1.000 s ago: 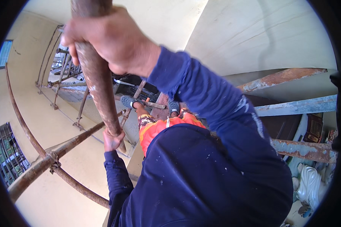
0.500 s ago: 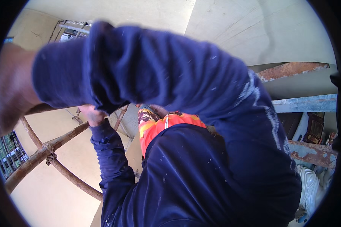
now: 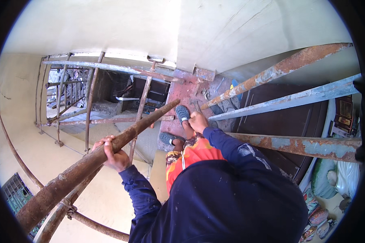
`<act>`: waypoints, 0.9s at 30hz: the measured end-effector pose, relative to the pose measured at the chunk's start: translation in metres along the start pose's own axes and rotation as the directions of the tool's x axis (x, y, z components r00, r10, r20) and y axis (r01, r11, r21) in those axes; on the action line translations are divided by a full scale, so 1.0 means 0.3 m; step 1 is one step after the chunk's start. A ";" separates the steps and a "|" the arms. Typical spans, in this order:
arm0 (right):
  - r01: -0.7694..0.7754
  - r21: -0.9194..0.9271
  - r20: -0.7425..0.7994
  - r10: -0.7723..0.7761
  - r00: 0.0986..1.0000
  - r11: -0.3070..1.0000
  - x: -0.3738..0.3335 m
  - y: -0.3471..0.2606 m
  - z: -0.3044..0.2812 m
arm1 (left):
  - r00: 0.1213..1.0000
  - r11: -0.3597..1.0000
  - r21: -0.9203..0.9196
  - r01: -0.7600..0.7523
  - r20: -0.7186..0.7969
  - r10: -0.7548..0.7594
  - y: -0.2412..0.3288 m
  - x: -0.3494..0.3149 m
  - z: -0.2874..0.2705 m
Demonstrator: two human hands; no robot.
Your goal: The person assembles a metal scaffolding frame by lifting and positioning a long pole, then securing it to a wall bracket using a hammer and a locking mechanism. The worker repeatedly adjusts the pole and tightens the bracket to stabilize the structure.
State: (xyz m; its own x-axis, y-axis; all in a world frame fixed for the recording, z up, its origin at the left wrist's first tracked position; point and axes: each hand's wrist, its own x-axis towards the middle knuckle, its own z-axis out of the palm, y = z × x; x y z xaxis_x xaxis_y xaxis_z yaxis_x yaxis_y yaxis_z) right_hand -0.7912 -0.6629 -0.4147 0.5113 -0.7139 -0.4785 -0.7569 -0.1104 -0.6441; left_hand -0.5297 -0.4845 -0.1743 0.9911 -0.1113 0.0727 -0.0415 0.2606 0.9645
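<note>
My left hand [image 3: 114,156] is closed round a thick rusty metal pole [image 3: 75,174], which slants from the lower left toward the middle. Its fingers lie over the top of the pole, with the thumb on the near side. Lower and to the right of the pole's far end, my right hand [image 3: 198,122] is closed. From it sticks a small tool with a dark, hooked head [image 3: 196,104], hammer-like in shape; the fist hides its handle. Both sleeves are dark blue with pale splashes.
My sandalled feet [image 3: 182,113] stand on a reddish, stained platform [image 3: 187,91]. Rusty scaffold bars [image 3: 280,71] run close on the right, above a dark brown panel [image 3: 271,117]. More tied poles [image 3: 71,208] cross at lower left. Pale walls [image 3: 89,28] rise ahead.
My right arm, which crossed the view with its hand blurred at the left edge, has come down to the middle. My left hand appears lower, on the pole. Platform and feet now show.
</note>
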 end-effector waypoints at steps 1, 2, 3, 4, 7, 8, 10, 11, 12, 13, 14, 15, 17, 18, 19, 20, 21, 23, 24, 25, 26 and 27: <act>-0.068 -0.124 0.063 0.077 0.995 0.990 0.020 0.046 -0.033 | 1.000 1.000 -0.009 -0.003 -0.012 0.003 -0.014 0.008 -0.006; -0.035 -0.209 0.033 0.043 0.999 0.977 0.031 0.107 -0.045 | 1.000 1.000 -0.004 -0.009 -0.023 0.009 -0.013 0.016 -0.024; -0.009 -0.291 0.002 0.010 1.000 0.957 0.050 0.156 -0.044 | 1.000 1.000 -0.008 -0.006 -0.024 0.005 -0.018 0.026 -0.038; -0.114 -0.307 0.044 0.134 0.990 0.945 0.081 0.139 -0.079 | 1.000 1.000 -0.021 -0.001 -0.028 0.001 -0.037 0.034 -0.042; -0.094 -0.344 -0.051 0.082 0.995 0.934 0.260 0.203 -0.120 | 1.000 0.999 -0.040 0.005 -0.028 -0.007 -0.119 0.036 -0.055; -0.121 -0.277 -0.093 0.098 0.991 0.953 0.325 0.220 -0.126 | 1.000 0.999 -0.036 0.005 -0.028 -0.006 -0.150 0.027 -0.059; -0.161 -0.141 -0.173 0.136 0.976 0.977 0.478 0.255 -0.130 | 0.998 0.999 -0.042 0.021 -0.062 -0.024 -0.216 0.008 -0.062; -0.215 -0.012 -0.164 0.210 0.964 0.977 0.543 0.309 -0.105 | 0.997 0.999 -0.027 0.030 -0.075 -0.032 -0.255 0.000 -0.066; -0.266 0.118 -0.146 0.281 0.948 0.957 0.604 0.358 -0.068 | 0.995 0.999 -0.011 0.038 -0.087 -0.039 -0.291 -0.008 -0.069; -0.314 0.248 -0.115 0.350 0.930 0.916 0.661 0.430 -0.011 | 0.994 0.999 0.010 0.045 -0.098 -0.044 -0.328 -0.017 -0.078; -0.245 0.182 -0.171 0.276 0.946 0.952 0.699 0.486 0.049 | 0.996 0.999 0.011 0.038 -0.076 -0.037 -0.362 -0.026 -0.087; -0.287 0.132 -0.115 0.302 0.946 0.949 0.735 0.547 0.106 | 0.998 1.000 0.016 0.026 -0.066 -0.025 -0.388 -0.038 -0.086; -0.367 0.016 -0.016 0.367 0.930 0.930 0.801 0.705 0.187 | 0.999 0.999 0.037 0.020 -0.032 -0.019 -0.459 -0.053 -0.113; -0.398 0.030 -0.046 0.399 0.916 0.917 0.832 0.795 0.235 | 1.000 0.999 0.048 0.009 -0.004 -0.009 -0.488 -0.058 -0.114; -0.428 0.046 -0.082 0.431 0.899 0.902 0.862 0.886 0.276 | 1.000 0.998 0.069 0.009 0.023 -0.011 -0.529 -0.058 -0.127; -0.456 0.066 -0.111 0.461 0.881 0.887 0.887 0.943 0.302 | 0.999 0.997 0.080 0.010 0.043 -0.013 -0.559 -0.062 -0.119; -0.436 0.094 -0.208 0.446 0.870 0.895 0.912 1.001 0.321 | 0.998 0.996 0.092 0.011 0.064 -0.017 -0.591 -0.067 -0.106; -0.356 0.154 -0.345 0.388 0.855 0.922 1.002 1.007 0.431 | 0.996 0.986 0.161 -0.034 0.091 0.020 -0.622 -0.087 -0.128; -0.374 0.177 -0.278 0.411 0.868 0.910 1.035 1.008 0.481 | 0.994 0.983 0.177 -0.046 0.103 0.028 -0.619 -0.090 -0.124; -0.391 0.205 -0.207 0.430 0.879 0.897 1.068 1.008 0.540 | 0.992 0.979 0.192 -0.062 0.121 0.039 -0.607 -0.094 -0.115; -0.364 0.258 -0.197 0.418 0.887 0.895 1.085 1.001 0.621 | 0.987 0.968 0.237 -0.079 0.155 0.043 -0.599 -0.091 -0.100; -0.311 0.332 -0.220 0.394 0.893 0.890 1.138 1.090 0.658 | 0.987 0.970 0.230 -0.080 0.157 0.044 -0.608 -0.095 -0.108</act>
State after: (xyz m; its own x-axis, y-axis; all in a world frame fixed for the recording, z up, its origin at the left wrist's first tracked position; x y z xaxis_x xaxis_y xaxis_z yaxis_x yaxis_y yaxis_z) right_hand -0.7839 -0.8062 -0.9066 0.0688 -0.8327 -0.5494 -0.6977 0.3535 -0.6231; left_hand -0.5463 -0.4976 -0.3604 0.9563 -0.2487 0.1540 -0.1486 0.0407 0.9881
